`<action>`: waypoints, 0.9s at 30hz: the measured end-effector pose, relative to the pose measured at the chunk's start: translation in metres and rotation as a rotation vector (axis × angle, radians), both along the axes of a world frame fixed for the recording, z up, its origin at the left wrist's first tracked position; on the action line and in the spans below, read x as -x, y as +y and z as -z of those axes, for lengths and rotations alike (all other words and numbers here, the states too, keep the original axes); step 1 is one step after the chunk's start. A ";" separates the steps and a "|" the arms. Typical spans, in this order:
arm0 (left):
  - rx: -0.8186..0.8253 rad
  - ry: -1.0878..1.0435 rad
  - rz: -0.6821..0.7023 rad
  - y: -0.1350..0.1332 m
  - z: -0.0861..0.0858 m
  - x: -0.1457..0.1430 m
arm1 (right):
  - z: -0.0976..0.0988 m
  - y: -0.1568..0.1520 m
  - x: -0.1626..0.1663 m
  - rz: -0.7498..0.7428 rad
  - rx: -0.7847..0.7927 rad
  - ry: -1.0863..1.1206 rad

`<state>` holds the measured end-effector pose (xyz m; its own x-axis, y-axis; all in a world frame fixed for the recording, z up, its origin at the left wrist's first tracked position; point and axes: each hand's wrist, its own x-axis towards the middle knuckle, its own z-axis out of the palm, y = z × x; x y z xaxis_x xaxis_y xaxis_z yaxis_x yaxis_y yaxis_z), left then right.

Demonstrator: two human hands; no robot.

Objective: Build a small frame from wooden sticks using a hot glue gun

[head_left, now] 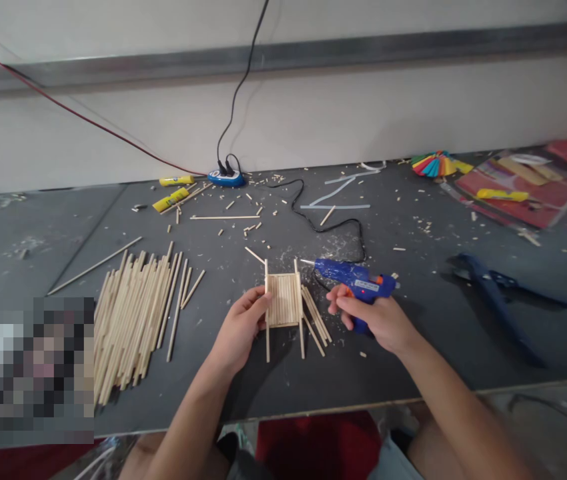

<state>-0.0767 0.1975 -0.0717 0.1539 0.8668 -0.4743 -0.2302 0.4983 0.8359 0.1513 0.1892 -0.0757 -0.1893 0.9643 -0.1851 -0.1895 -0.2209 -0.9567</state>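
Observation:
A small panel of wooden sticks (283, 300) glued side by side lies flat on the dark table (413, 347), with two longer sticks as rails along its sides. My left hand (238, 330) grips its left rail with fingers and thumb closed on it. My right hand (376, 320) is wrapped round the handle of a blue hot glue gun (356, 277). The gun's nozzle points left toward the panel's upper right corner. A few loose sticks (316, 317) lie fanned against the panel's right side.
A big pile of long wooden sticks (133, 313) lies left. Blue cutters (496, 293) lie right. The glue gun's black cord (328, 227) runs to a power strip (226, 178) at the wall. Yellow tubes (171, 199), clear glue sticks (336, 193), coloured sticks (433, 163) sit behind.

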 end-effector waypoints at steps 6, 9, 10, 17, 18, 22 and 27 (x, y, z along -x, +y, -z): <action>-0.029 0.009 -0.037 0.003 -0.003 0.006 | 0.003 -0.003 0.000 -0.011 0.017 -0.300; -0.042 0.000 -0.053 0.003 -0.004 0.006 | 0.004 -0.006 0.003 0.022 0.047 -0.398; -0.040 -0.005 -0.065 0.003 -0.005 0.005 | 0.004 -0.007 0.004 0.038 0.064 -0.404; 0.061 -0.237 -0.110 -0.008 -0.005 -0.010 | 0.010 -0.006 0.011 0.121 0.059 -0.120; 0.073 -0.278 -0.093 -0.010 -0.005 -0.012 | 0.011 -0.006 0.013 0.138 0.053 -0.090; 0.127 -0.382 -0.057 -0.016 -0.003 -0.018 | 0.013 -0.008 0.018 0.212 0.031 -0.032; 0.127 -0.468 -0.001 -0.019 -0.001 -0.023 | 0.016 -0.012 0.021 0.281 -0.057 -0.182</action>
<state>-0.0538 0.1788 -0.0706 0.3750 0.8067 -0.4567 -0.5680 0.5893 0.5745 0.1301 0.1774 -0.0916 0.1166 0.9838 -0.1362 -0.0607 -0.1298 -0.9897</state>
